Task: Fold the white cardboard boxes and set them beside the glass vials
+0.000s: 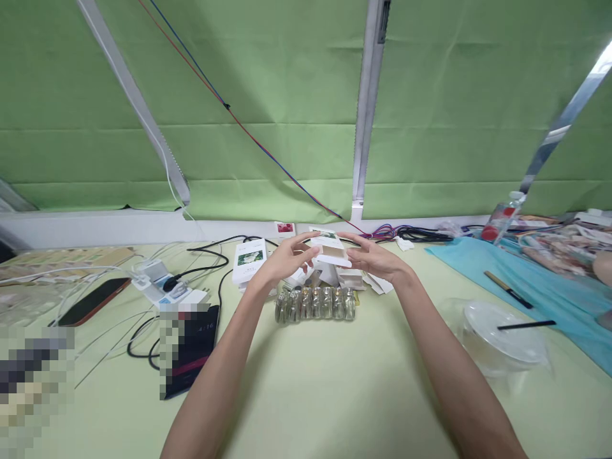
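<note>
Both my hands hold a small white box (331, 250) with a green flower print, raised above the table. My left hand (285, 260) grips its left end with fingers curled round it. My right hand (375, 258) holds its right side, fingers bent against it. Below the box lies a row of several small glass bottles (315, 303) with gold caps. More white boxes and folded paper (351, 278) lie just behind the bottles. Another flower-print box (250, 259) stands to the left.
Left: a dark phone (195, 347), a white power strip (165, 287) with black and white cables, a second phone (93, 301). Right: a clear lidded plastic container (502, 335) with a black stick, a blue cloth (535, 280), a plastic water bottle (501, 220). Green curtain behind.
</note>
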Motion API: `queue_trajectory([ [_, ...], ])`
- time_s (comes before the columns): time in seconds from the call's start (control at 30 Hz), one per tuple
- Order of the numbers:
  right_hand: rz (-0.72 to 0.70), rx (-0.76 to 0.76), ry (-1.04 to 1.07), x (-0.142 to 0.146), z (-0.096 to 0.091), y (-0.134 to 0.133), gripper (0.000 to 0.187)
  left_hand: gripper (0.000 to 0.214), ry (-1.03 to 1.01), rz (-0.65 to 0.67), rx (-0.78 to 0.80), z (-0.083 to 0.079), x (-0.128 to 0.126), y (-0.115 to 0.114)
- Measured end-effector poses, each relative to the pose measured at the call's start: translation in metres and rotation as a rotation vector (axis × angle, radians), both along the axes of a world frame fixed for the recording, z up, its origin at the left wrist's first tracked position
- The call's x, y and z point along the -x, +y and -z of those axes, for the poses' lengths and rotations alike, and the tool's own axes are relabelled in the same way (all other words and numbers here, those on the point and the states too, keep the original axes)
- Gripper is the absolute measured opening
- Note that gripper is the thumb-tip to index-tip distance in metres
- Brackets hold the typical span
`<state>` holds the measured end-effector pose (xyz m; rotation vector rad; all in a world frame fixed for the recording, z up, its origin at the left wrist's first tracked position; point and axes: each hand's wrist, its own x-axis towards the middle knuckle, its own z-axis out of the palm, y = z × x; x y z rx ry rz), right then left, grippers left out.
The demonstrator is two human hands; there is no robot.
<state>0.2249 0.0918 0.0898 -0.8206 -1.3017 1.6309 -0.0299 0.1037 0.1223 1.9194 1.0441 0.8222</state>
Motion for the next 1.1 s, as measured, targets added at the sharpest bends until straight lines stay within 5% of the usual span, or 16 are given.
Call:
queue_trajectory([
  [0.73,0.117,-0.073,-0.029,0.008,-0.004,-0.002,0.056,0.071,0.042,0.040,0.051,-0.007,0.002,-0.007],
  [1.1,0.184,-0.112,-0.130,0.010,-0.009,-0.006,0.068,0.067,0.050,0.015,0.071,-0.007,0.001,-0.007],
])
